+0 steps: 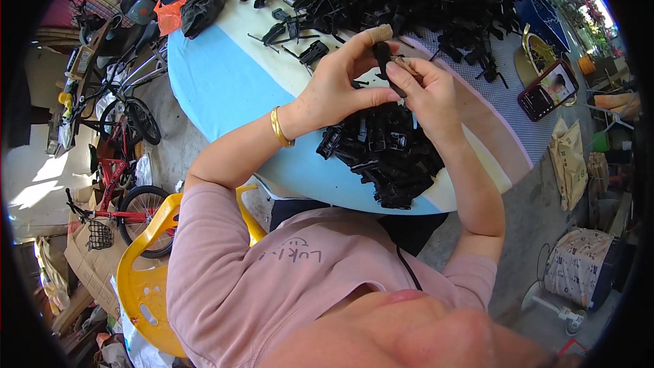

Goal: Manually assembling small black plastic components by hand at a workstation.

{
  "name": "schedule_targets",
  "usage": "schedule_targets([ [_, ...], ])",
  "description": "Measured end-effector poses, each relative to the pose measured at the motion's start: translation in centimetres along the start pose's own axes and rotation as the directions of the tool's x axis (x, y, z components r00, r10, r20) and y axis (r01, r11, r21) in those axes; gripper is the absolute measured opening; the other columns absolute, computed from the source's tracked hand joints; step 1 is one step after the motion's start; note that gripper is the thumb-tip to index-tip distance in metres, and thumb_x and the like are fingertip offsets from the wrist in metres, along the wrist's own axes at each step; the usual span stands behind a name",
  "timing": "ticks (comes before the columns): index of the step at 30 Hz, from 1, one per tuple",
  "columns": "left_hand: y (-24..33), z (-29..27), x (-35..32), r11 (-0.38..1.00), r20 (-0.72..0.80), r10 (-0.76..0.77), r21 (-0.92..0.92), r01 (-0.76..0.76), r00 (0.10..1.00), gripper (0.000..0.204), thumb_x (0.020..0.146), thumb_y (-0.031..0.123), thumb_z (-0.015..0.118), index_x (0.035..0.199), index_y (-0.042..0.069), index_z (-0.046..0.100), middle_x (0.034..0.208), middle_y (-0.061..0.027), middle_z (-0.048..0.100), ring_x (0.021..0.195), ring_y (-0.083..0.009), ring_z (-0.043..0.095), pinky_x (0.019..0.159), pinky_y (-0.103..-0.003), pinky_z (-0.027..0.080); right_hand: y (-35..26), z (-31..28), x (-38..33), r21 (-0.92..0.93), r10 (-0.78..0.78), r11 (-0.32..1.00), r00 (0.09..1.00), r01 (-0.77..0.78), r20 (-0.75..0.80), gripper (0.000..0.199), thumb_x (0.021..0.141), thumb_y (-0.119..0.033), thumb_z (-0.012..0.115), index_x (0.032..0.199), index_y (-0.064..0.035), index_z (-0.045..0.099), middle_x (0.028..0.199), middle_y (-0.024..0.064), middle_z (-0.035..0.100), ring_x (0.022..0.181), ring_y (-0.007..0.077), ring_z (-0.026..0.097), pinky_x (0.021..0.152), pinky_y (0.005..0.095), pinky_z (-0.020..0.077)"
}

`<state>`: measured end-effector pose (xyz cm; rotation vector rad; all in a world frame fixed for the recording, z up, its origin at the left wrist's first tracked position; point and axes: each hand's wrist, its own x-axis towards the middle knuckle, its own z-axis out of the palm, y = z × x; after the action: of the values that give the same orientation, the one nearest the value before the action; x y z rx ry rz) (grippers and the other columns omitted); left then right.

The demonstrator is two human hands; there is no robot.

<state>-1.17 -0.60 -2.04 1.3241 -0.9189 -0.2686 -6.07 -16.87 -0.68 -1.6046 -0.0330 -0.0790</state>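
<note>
1. Left hand (337, 85) and right hand (426, 88) both pinch one black part (383, 54) above the tabletop (218, 82); keep that grip steady.
2. Work over the near pile (381, 150); a slip lands there.

Single head view, looking steeply down, close over table (218, 82).

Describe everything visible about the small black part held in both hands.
The black part is small, narrow and looks like moulded plastic, matte and dark. It stands roughly upright above the table, clear of the near pile of similar black pieces. The left hand pinches it between thumb and bandaged forefinger; the right hand pinches its lower end, with a thin pale sliver beside it. Fingers hide most of it, so finer details cannot be told.
</note>
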Motion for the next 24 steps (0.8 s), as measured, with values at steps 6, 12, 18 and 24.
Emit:
schedule_targets([
  [6, 0.9, 0.0, -0.2, 0.997, -0.02, -0.045, 0.067, 0.047, 0.999, 0.071, 0.078, -0.001, 0.065, 0.136, 0.003, 0.025, 0.129, -0.0141, 0.043, 0.114, -0.0176, 0.047, 0.095, -0.031, 0.041, -0.4, 0.4, -0.4, 0.083, -0.005, 0.997, 0.997, -0.001, 0.078, 0.018, 0.086, -0.014, 0.057, 0.097, -0.0006, 0.058, 0.067, -0.0031, 0.05, 0.05, -0.0013, 0.037, 0.043, 0.0126, 0.0265],
  [12, 1.6, -0.6, 0.3, 0.958, -0.029, -0.169, -0.24, 0.157, 0.985, 0.058, 0.084, 0.004, 0.058, 0.132, 0.003, 0.026, 0.115, -0.0151, 0.052, 0.08, -0.0149, 0.057, 0.075, -0.027, 0.048, -0.8, -0.3, -0.8, 0.09, -0.086, 0.993, 0.995, 0.08, 0.058, 0.018, 0.091, -0.013, 0.045, 0.1, -0.0011, 0.055, 0.067, -0.0032, 0.047, 0.052, -0.0006, 0.033, 0.046, 0.0137, 0.0266],
  [18, 1.2, -0.5, -0.1, 0.952, -0.008, -0.236, -0.204, 0.229, 0.972, 0.039, 0.084, 0.004, 0.058, 0.117, 0.003, 0.036, 0.102, -0.0083, 0.054, 0.08, -0.0126, 0.055, 0.071, -0.025, 0.048, -0.4, 0.2, -1.0, -0.059, -0.153, 0.986, 0.987, 0.156, 0.049, 0.013, 0.09, -0.013, 0.053, 0.089, -0.0005, 0.057, 0.067, -0.0017, 0.053, 0.061, 0.0036, 0.048, 0.056, 0.0167, 0.0387],
  [24, 1.1, -0.2, -0.2, 0.97, -0.019, -0.195, -0.151, 0.19, 0.981, 0.029, 0.086, 0.005, 0.057, 0.11, 0.003, 0.041, 0.102, -0.0054, 0.054, 0.08, -0.0105, 0.054, 0.07, -0.024, 0.047, -0.5, 0.2, -1.3, -0.146, -0.167, 0.974, 0.985, 0.173, 0.053, 0.013, 0.09, -0.013, 0.052, 0.088, -0.0013, 0.057, 0.066, -0.0021, 0.053, 0.058, 0.0025, 0.045, 0.052, 0.016, 0.0357],
])
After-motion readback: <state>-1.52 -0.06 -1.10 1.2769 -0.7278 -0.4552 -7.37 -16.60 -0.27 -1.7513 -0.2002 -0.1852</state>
